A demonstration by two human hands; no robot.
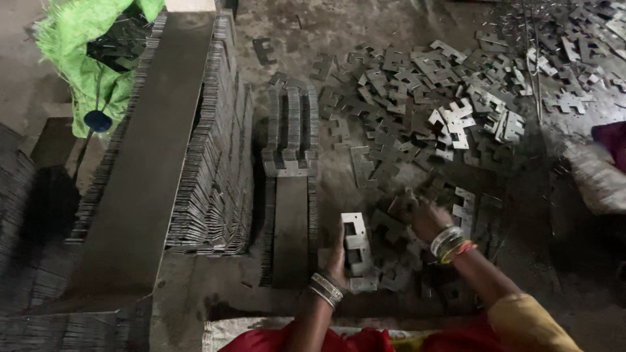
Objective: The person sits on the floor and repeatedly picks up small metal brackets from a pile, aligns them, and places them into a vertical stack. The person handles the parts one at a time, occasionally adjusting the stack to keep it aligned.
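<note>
The left hand [337, 255] clasps a small upright stack of E-shaped steel laminations [357, 251], edges aligned for even stacking, just right of the long floor row of laminations [291, 221], while the right hand [424, 218] pinches loose pieces from the scattered lamination pile [417, 111] beyond.
</note>
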